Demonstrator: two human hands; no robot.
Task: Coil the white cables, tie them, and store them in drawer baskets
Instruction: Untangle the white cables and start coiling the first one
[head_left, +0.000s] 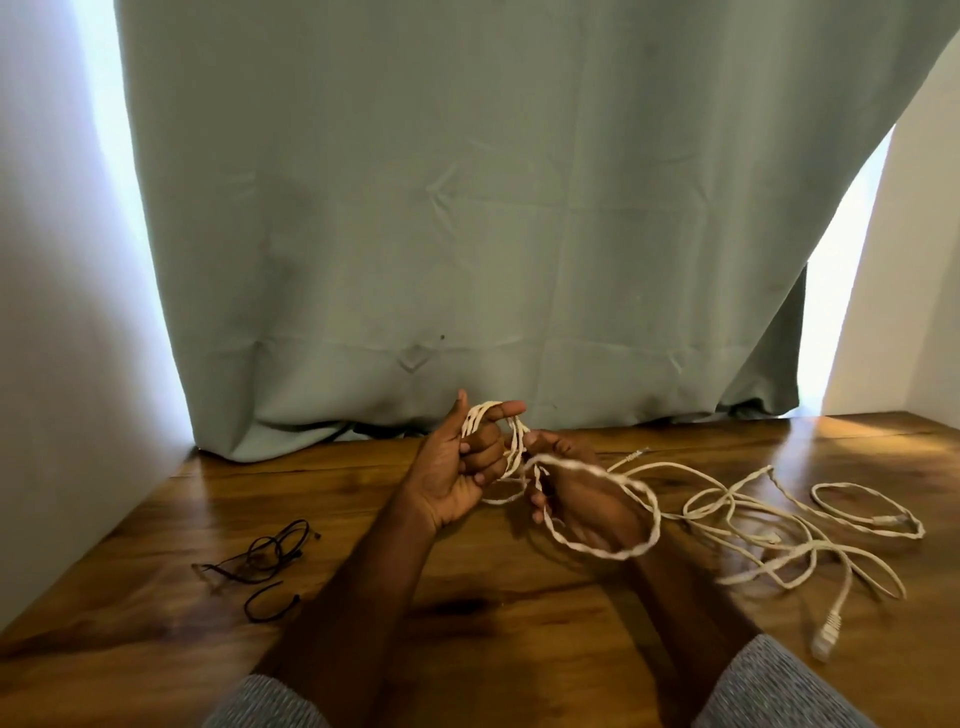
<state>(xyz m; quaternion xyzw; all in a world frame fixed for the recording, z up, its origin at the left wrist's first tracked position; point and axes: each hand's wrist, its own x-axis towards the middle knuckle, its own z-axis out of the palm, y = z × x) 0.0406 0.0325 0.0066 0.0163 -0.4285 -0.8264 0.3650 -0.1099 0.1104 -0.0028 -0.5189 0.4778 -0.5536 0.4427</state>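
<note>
Sleeves of grey knit (779, 691) frame the near edge, and both forearms reach out over the glossy brown wooden bench (493, 623). Near right, a white plug connector (826, 631) lies at the end of the loose white twisted cables (769, 540), which sprawl in tangled loops across the right side of the bench, not yet gathered. Near left, well apart from them, sit thin black tie cords (270, 556), probably waiting to bind the finished coil.

Moving up to mid-scene: the right hand (571, 493) has its fingers curled round a strand, a wide loop (602, 509) swinging around the wrist as it feeds slack toward the coil. Just beside it, the left hand (462, 467) is raised palm-up, lower fingers curled in, thumb and forefinger standing up as a frame with the small white coil (498, 431) wrapped around them. That looks like a way to keep the turns even.

Coiling seems at an early stage; the tangle on the right may snag as it is drawn in. Farthest back hangs a sage-green curtain (467, 208), its hem resting on the bench. No drawer baskets show.
</note>
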